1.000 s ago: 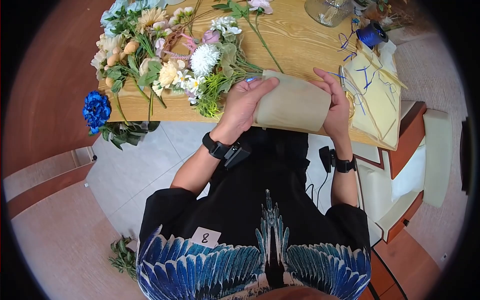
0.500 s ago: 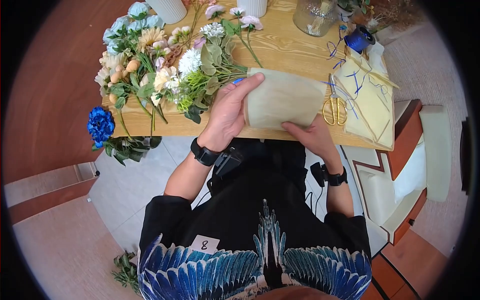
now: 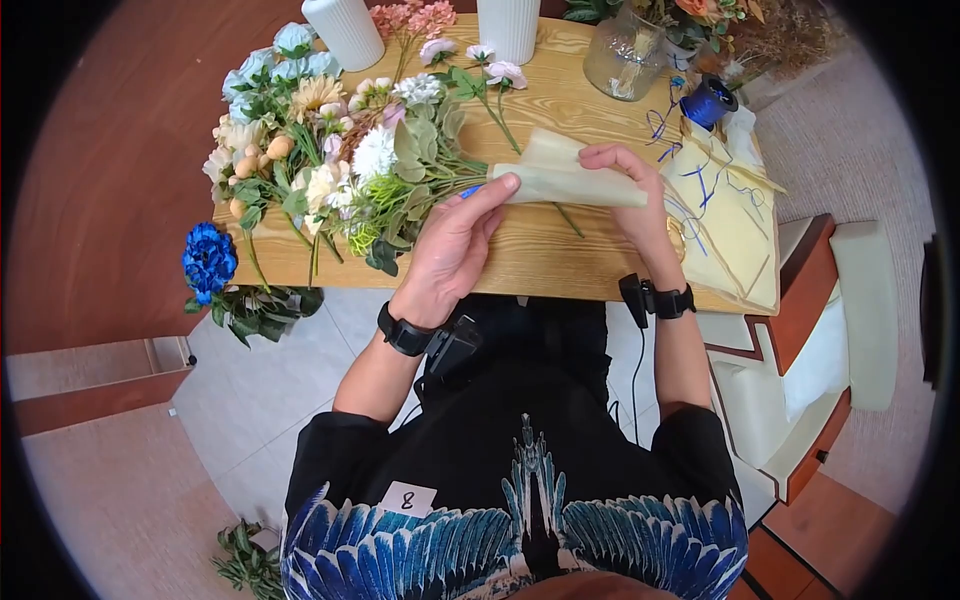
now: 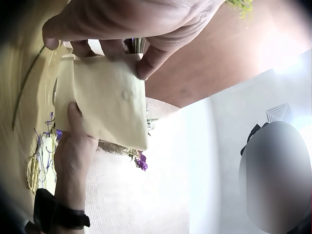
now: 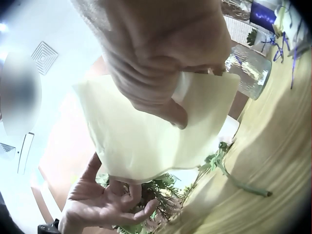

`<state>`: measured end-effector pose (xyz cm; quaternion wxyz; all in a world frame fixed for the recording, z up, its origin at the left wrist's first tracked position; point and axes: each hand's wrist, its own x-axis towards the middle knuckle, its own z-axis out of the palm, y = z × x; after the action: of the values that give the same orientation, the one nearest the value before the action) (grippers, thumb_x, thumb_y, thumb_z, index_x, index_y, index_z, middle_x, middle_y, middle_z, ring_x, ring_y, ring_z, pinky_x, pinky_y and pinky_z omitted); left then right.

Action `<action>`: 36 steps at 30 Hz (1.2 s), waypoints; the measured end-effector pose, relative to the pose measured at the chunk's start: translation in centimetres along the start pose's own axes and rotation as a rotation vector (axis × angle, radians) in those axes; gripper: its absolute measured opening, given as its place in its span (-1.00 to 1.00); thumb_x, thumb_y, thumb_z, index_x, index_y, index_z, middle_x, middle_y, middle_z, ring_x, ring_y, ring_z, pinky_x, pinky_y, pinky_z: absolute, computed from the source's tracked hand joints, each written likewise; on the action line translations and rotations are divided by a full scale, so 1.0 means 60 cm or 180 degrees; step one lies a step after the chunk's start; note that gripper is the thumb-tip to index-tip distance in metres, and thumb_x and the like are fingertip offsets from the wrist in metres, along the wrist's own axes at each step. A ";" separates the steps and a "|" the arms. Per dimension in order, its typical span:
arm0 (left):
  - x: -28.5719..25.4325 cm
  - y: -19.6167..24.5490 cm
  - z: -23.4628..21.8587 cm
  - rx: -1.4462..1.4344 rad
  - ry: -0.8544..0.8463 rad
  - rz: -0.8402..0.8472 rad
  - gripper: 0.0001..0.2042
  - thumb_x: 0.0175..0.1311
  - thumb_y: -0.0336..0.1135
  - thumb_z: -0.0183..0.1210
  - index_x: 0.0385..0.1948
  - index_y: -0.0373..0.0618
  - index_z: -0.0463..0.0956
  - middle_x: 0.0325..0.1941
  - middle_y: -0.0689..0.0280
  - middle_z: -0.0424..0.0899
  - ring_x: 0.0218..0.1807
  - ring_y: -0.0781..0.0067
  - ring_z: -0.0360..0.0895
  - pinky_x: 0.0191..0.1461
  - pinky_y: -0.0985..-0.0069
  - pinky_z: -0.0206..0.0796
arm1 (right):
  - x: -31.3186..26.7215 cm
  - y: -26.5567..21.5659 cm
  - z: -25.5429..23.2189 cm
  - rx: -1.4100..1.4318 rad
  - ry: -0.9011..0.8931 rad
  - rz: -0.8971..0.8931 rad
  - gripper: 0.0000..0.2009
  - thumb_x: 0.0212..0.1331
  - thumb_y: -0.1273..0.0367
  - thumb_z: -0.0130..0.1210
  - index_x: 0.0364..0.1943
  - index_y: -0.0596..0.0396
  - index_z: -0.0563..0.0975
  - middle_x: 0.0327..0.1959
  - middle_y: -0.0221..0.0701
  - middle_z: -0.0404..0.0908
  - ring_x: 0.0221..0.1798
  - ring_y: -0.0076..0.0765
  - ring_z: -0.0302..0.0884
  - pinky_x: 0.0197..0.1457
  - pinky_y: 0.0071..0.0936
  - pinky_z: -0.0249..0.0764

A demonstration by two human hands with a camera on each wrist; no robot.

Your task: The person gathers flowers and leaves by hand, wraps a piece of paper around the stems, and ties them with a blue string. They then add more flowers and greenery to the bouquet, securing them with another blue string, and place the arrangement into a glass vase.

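A sheet of cream wrapping paper (image 3: 570,185) is bent around the stems of a mixed bouquet (image 3: 410,165) over the front of the table. My left hand (image 3: 452,245) holds the paper's left edge at the stems, thumb on top; a bit of blue (image 3: 470,190) shows beside it. The bouquet has a white pompom flower, daisies and green leaves, its heads pointing left. At the paper's other end, my right hand (image 3: 640,195) grips the sheet. In the right wrist view, that hand's thumb presses the paper (image 5: 146,131). The stem ends are hidden inside it.
Loose flowers (image 3: 270,150) lie at the table's left, with a blue flower (image 3: 209,262) at its edge. White vases (image 3: 508,30) and a glass jar (image 3: 622,60) stand behind. At right are a blue ribbon spool (image 3: 709,101), cream sheets (image 3: 735,240) and gold-handled scissors (image 3: 677,236).
My right hand went from the paper's right side to its lower edge, then up to the far right end. The sheet, flat before, is now curled over the stems. My left hand keeps its hold.
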<state>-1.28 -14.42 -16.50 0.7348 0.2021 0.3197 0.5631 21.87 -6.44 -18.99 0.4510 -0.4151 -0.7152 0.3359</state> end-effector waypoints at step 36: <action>-0.010 -0.082 -0.025 -0.0383 0.0053 -0.0355 -0.75 0.39 -0.38 0.14 -0.02 -0.36 0.52 0.00 0.14 0.66 0.03 0.43 0.64 0.16 0.61 0.52 | 0.029 -0.009 -0.023 -0.0388 0.0533 -0.0440 -0.86 -0.11 0.49 0.27 -0.39 0.01 0.69 0.40 -0.19 0.21 0.42 -0.13 0.20 0.41 -0.38 0.16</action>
<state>1.01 -16.48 -20.70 0.7731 0.1347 0.3021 0.5411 22.58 -4.98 -17.39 0.5052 -0.4181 -0.7210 0.2240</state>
